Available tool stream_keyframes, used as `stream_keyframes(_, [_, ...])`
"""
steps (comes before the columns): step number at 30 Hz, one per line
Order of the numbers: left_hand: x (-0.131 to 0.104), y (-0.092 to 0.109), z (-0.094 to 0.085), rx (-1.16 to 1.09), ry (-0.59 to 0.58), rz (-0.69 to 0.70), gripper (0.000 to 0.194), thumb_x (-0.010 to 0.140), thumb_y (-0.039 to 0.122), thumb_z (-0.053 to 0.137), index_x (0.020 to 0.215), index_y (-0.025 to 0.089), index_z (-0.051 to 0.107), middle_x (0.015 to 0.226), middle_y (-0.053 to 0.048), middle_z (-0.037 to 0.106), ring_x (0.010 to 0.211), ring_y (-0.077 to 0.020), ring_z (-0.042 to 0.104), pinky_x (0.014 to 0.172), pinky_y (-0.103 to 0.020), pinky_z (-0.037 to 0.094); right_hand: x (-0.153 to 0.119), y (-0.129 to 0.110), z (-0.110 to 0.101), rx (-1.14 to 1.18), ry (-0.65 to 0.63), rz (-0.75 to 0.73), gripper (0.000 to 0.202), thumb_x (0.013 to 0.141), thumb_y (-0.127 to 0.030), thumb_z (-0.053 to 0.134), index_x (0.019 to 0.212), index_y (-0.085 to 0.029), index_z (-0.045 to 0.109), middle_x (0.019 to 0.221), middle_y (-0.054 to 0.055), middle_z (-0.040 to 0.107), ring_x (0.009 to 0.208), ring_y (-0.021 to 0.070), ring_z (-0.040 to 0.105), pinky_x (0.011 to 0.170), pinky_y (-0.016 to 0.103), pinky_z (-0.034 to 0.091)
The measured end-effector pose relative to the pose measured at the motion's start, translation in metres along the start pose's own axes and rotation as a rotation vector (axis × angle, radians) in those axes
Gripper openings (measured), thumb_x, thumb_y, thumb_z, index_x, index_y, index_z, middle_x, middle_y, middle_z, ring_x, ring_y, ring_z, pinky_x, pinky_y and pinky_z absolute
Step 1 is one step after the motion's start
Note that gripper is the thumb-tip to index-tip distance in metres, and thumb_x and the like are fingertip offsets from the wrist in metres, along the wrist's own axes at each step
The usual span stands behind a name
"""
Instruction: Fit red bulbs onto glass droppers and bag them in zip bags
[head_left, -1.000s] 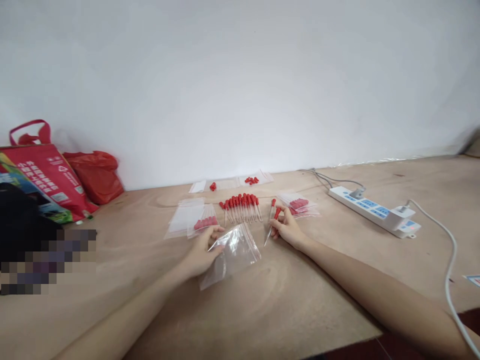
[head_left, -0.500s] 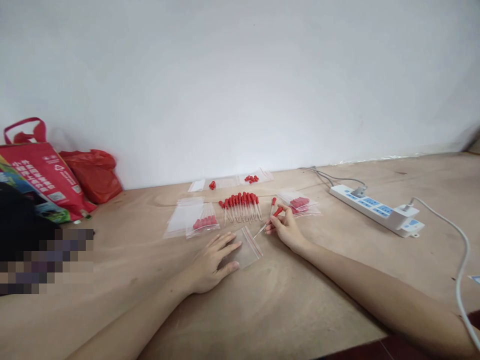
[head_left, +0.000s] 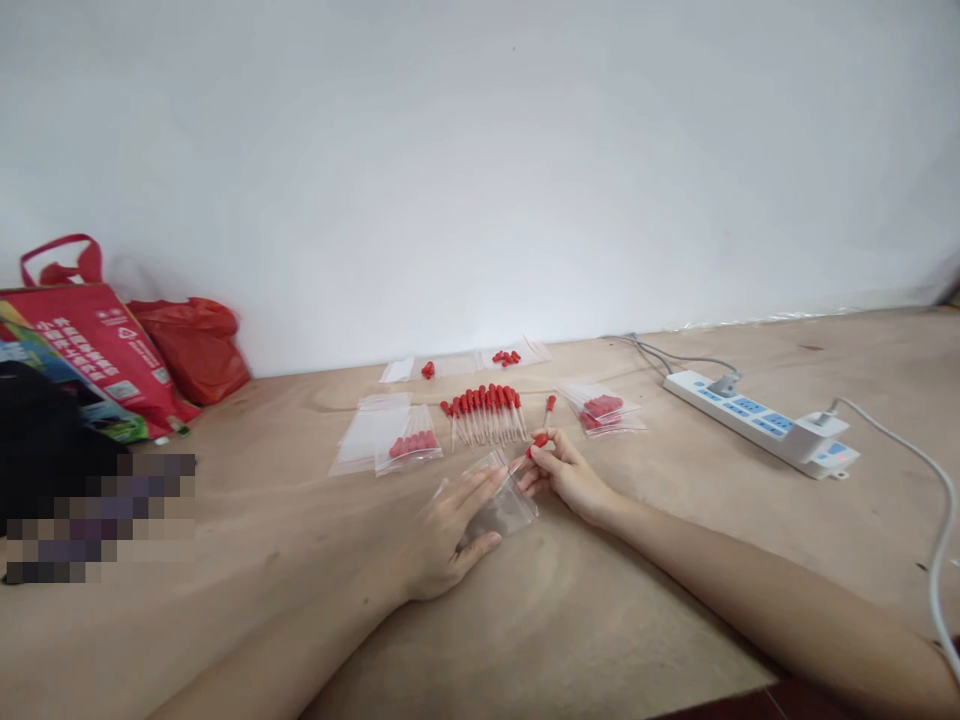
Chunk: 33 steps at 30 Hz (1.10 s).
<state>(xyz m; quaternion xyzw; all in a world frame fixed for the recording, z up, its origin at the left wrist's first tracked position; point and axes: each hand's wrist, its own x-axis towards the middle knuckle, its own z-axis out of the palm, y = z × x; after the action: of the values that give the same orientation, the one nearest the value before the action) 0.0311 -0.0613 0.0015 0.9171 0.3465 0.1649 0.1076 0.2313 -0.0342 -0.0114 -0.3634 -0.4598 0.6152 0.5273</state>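
Observation:
My left hand [head_left: 457,530] lies flat on a clear zip bag [head_left: 507,508], its fingers stretched toward the bag's mouth and its thumb apart. Between thumb and fingers of my right hand [head_left: 562,474] is a red-topped dropper [head_left: 539,441], tilted, its thin clear end at the bag's opening. How far the tip reaches inside cannot be made out. Beyond the hands, several red-topped droppers [head_left: 487,402] lie side by side in a row. A single dropper [head_left: 550,404] lies to the right of that row.
Bags with red bulbs lie left [head_left: 412,444] and right [head_left: 601,408] of the row. Further back are small red bulbs [head_left: 506,357]. A white power strip [head_left: 750,418] with cables sits at right; red bags [head_left: 191,345] stand at left.
My right hand has moved left and nearer, bringing the dropper's thin end to the bag's mouth. My left hand and the bag under it have shifted slightly right.

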Motion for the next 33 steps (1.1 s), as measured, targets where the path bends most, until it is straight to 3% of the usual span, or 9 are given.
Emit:
stream_keyframes(7, [-0.001,0.002,0.000,0.006,0.040,0.064,0.060,0.084,0.030,0.042,0.135,0.030,0.011,0.139,-0.006,0.027,0.124,-0.0237,0.030,0.098,-0.043,0.031,-0.004,-0.004,-0.006,-0.120,-0.147,0.017,0.030,0.058,-0.034,0.068,0.072,-0.018,0.047,0.060,-0.006,0.050,0.047,0.0053,0.048,0.044,0.018,0.036])
stream_keyframes(12, [-0.002,-0.004,-0.003,-0.016,0.152,-0.030,0.045,0.083,0.035,0.045,0.126,0.023,0.039,0.120,-0.009,0.050,0.109,-0.0247,0.048,0.090,-0.040,0.041,0.002,-0.005,-0.012,0.000,0.014,0.054,0.031,0.055,-0.030,0.069,0.073,-0.018,0.046,0.065,-0.005,0.054,0.047,0.0063,0.051,0.045,0.020,0.038])
stream_keyframes(15, [-0.004,-0.007,-0.007,-0.024,0.053,-0.075,0.037,0.084,0.030,0.043,0.120,0.024,0.047,0.121,-0.008,0.052,0.109,-0.0231,0.049,0.091,-0.039,0.041,0.006,-0.006,-0.017,-0.008,0.126,0.045,0.031,0.054,-0.026,0.068,0.073,-0.018,0.045,0.065,-0.005,0.055,0.045,0.0060,0.051,0.044,0.019,0.037])
stream_keyframes(18, [-0.007,-0.007,-0.010,-0.031,-0.072,-0.069,0.041,0.084,0.030,0.043,0.125,0.027,0.041,0.134,-0.006,0.038,0.120,-0.0239,0.038,0.096,-0.043,0.036,0.007,-0.007,-0.019,-0.039,0.150,0.036,0.030,0.055,-0.024,0.066,0.075,-0.019,0.044,0.061,-0.006,0.054,0.043,0.0053,0.049,0.043,0.019,0.036])
stream_keyframes(23, [-0.008,-0.005,-0.011,-0.073,-0.131,-0.025,0.047,0.086,0.028,0.041,0.131,0.034,0.029,0.140,-0.001,0.025,0.125,-0.0233,0.029,0.098,-0.044,0.032,0.002,-0.006,-0.015,-0.130,0.046,0.036,0.030,0.057,-0.027,0.067,0.074,-0.018,0.043,0.058,-0.007,0.053,0.039,0.0048,0.047,0.036,0.016,0.032])
stream_keyframes(27, [-0.004,0.001,-0.010,-0.079,-0.138,0.037,0.052,0.086,0.025,0.041,0.133,0.034,0.020,0.141,-0.001,0.022,0.125,-0.0224,0.029,0.098,-0.042,0.032,-0.004,-0.006,-0.010,-0.120,-0.136,0.052,0.035,0.060,-0.035,0.067,0.076,-0.019,0.041,0.062,-0.007,0.055,0.041,0.0061,0.052,0.031,0.013,0.029])
stream_keyframes(31, [-0.003,0.004,-0.009,-0.083,-0.127,0.083,0.055,0.086,0.024,0.041,0.134,0.035,0.016,0.142,-0.001,0.018,0.125,-0.0225,0.029,0.098,-0.040,0.032,-0.011,-0.006,-0.008,-0.061,-0.378,0.091,0.034,0.065,-0.035,0.066,0.079,-0.020,0.038,0.066,-0.007,0.056,0.056,0.0101,0.060,0.048,0.021,0.047])
stream_keyframes(33, [-0.004,0.005,-0.009,-0.084,-0.130,0.090,0.055,0.086,0.023,0.040,0.134,0.034,0.016,0.143,-0.001,0.016,0.126,-0.0221,0.027,0.099,-0.040,0.031,-0.013,-0.006,-0.007,-0.011,-0.447,0.126,0.033,0.067,-0.034,0.065,0.080,-0.021,0.038,0.069,-0.007,0.057,0.064,0.0115,0.062,0.060,0.028,0.050])
